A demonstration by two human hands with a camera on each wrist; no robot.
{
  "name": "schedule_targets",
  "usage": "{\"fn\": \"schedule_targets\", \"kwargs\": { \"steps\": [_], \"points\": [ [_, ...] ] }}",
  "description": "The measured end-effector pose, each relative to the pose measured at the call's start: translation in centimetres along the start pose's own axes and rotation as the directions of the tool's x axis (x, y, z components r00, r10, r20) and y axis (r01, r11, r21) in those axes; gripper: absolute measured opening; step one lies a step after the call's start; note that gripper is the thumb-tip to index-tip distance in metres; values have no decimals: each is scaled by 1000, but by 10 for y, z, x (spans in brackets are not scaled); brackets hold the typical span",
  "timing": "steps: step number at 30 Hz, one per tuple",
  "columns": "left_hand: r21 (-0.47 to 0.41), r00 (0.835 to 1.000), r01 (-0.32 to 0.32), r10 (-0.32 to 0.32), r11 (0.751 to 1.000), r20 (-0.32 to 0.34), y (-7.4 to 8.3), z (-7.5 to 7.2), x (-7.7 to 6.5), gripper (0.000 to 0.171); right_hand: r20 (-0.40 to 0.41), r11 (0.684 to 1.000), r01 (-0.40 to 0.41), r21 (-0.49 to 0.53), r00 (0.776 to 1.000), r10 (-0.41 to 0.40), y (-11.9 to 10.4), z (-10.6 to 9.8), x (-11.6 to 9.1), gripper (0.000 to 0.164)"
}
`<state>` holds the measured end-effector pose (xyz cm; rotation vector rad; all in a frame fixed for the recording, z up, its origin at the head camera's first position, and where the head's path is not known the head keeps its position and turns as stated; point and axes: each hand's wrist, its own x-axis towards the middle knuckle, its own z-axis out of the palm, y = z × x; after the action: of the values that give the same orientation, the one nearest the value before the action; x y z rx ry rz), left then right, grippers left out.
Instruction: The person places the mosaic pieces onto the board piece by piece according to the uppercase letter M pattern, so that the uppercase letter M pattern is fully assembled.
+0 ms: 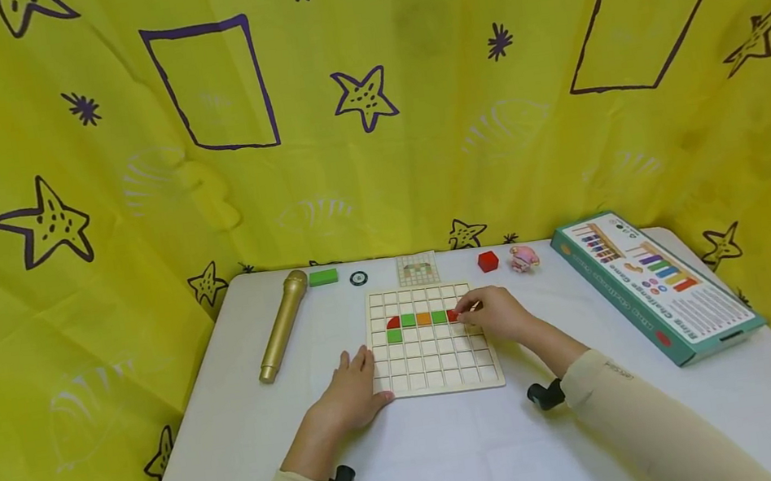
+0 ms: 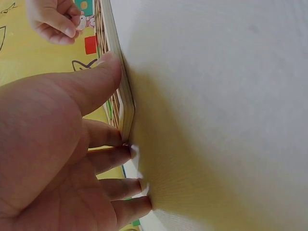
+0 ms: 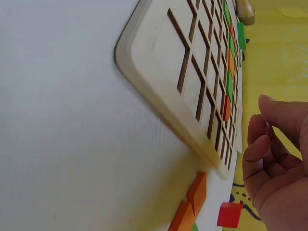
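A wooden grid board [image 1: 442, 380] lies on the table. One row on it holds a rounded red piece [image 1: 393, 322], a green piece [image 1: 407, 320], an orange piece [image 1: 424, 319], another green piece [image 1: 439, 317] and a red piece [image 1: 452, 316]; a further green piece [image 1: 395, 336] sits below the left end. My right hand [image 1: 495, 311] is at the right-end red piece, fingers loosely bent; the right wrist view shows nothing between thumb and fingers. My left hand [image 1: 350, 389] rests at the board's near left corner, thumb [image 2: 103, 79] on the near edge, other fingers extended along the left side.
Behind the board lie a patterned card [image 1: 418, 270], a round disc [image 1: 359, 278], a green block [image 1: 323, 277], a red block [image 1: 488, 261] and a pink figure [image 1: 524, 258]. A gold microphone [image 1: 283, 329] lies left, a game box [image 1: 658, 284] right. Orange blocks [image 3: 197, 195] sit beside the board.
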<state>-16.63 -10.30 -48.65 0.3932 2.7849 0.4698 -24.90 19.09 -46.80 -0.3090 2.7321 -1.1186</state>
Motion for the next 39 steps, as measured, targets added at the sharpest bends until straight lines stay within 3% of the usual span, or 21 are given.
{"fn": "schedule_targets", "kwargs": {
  "steps": [13,18,39],
  "points": [
    [-32,1000,5,-5,999,-1,3,-1,-1,84,-12,996,-86,-30,996,85,28,-31,-17,15],
    [-36,1000,17,-16,999,5,5,-4,-1,84,-16,995,-83,-54,996,83,38,-43,-25,17],
    [-34,1000,-6,6,999,2,0,-2,-2,83,-52,988,-133,-77,990,129,74,-52,-51,15]
  ]
}}
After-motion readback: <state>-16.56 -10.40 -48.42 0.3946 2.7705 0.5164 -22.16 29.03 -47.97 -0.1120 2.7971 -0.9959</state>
